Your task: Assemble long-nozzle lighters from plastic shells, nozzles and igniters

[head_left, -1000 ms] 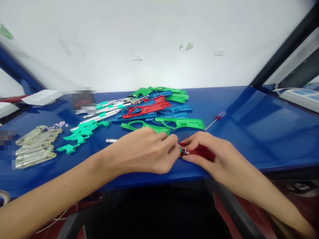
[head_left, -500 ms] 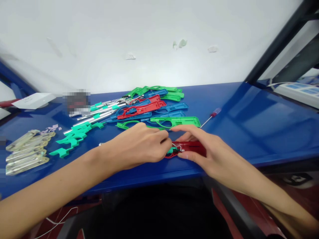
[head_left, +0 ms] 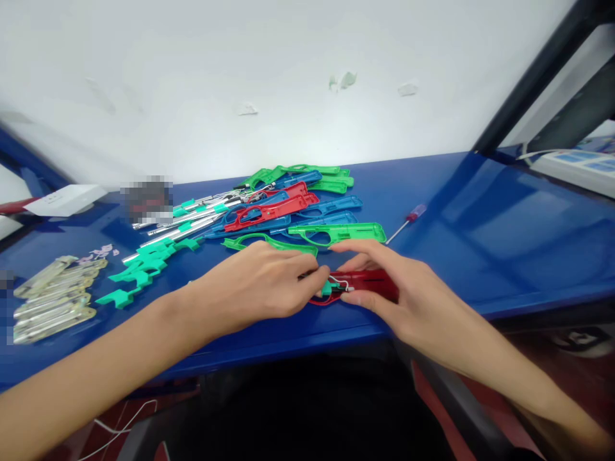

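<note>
My right hand (head_left: 384, 275) grips a red lighter casing half (head_left: 365, 280) from its right end, thumb on the near side and fingers on the far side. Inside the casing lie a white wire, a small black part and a green trigger (head_left: 328, 289). Over the casing's left part is my left hand (head_left: 283, 278), its fingers closed in a pinch at the green trigger; the fingertips are partly hidden. Just behind the hands lie green casing halves (head_left: 346, 233), with red casing halves (head_left: 273, 210) and blue ones farther back.
Metal lighter tubes (head_left: 192, 224) and loose green triggers (head_left: 144, 266) lie left of the casings. Farther left are clear plastic parts (head_left: 57, 298) with metal strips. A screwdriver (head_left: 408, 221) lies to the right. A power strip (head_left: 576, 163) stands at the right edge; a white wall (head_left: 307, 134) closes the back.
My left fingers have shifted slightly and opened a small gap between thumb and forefinger, staying over the casing's left part. My right hand keeps its hold. The view has tilted a little.
</note>
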A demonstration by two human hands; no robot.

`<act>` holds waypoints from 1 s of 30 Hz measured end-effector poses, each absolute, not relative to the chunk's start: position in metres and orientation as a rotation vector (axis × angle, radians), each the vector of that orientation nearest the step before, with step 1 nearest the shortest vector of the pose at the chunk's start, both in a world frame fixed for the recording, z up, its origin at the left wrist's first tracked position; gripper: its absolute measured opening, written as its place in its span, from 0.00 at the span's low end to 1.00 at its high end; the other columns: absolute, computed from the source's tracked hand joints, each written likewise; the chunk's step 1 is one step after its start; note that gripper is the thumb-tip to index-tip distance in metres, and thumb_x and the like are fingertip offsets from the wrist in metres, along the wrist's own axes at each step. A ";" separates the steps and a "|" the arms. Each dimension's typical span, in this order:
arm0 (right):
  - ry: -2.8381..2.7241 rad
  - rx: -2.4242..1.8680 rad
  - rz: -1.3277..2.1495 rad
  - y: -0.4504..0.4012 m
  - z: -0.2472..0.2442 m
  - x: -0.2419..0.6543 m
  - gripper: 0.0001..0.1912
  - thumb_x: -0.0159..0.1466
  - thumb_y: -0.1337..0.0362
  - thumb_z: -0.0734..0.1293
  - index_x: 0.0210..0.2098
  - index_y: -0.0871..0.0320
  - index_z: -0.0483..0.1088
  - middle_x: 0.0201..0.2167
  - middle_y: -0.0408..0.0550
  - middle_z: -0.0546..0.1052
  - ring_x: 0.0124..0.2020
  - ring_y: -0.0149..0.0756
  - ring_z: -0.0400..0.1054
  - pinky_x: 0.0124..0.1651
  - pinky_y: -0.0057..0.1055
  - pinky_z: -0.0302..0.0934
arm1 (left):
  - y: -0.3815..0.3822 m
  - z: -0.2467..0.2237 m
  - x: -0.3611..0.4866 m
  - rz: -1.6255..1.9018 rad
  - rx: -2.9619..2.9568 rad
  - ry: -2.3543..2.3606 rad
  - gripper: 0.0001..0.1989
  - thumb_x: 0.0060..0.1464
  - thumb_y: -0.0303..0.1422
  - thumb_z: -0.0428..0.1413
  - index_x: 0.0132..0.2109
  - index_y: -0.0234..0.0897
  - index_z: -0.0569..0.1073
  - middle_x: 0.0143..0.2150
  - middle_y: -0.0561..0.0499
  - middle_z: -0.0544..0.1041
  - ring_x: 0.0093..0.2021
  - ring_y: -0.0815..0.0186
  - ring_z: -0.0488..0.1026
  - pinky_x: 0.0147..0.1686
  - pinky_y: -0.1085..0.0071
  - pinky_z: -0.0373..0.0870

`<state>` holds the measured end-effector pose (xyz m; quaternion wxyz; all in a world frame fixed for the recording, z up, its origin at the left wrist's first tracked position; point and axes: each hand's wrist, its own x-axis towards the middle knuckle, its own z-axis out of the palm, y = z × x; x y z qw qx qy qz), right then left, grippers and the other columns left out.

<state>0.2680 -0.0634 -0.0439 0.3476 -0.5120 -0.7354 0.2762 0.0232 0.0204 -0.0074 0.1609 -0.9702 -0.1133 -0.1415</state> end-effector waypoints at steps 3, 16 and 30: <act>-1.932 -1.315 0.685 -0.065 -0.045 0.269 0.26 0.72 0.60 0.71 0.66 0.36 0.66 0.58 0.41 0.79 0.58 0.42 0.77 0.65 0.49 0.71 | 0.020 -0.004 0.025 -0.328 -2.680 -0.178 0.15 0.72 0.21 0.43 0.49 0.31 0.75 0.32 0.49 0.79 0.25 0.65 0.75 0.22 0.70 0.67; -1.963 -1.310 0.644 -0.060 -0.046 0.270 0.24 0.70 0.64 0.72 0.62 0.35 0.68 0.56 0.37 0.79 0.57 0.36 0.76 0.62 0.40 0.72 | 0.026 -0.009 0.028 -0.381 -2.672 -0.017 0.17 0.74 0.20 0.41 0.49 0.28 0.75 0.35 0.47 0.78 0.29 0.65 0.76 0.27 0.70 0.74; -1.938 -1.292 0.628 -0.059 -0.052 0.268 0.24 0.70 0.63 0.72 0.63 0.37 0.69 0.53 0.41 0.81 0.53 0.42 0.79 0.58 0.45 0.76 | 0.026 -0.011 0.030 -0.301 -2.727 -0.068 0.18 0.74 0.19 0.41 0.47 0.29 0.76 0.36 0.46 0.78 0.31 0.64 0.77 0.30 0.69 0.75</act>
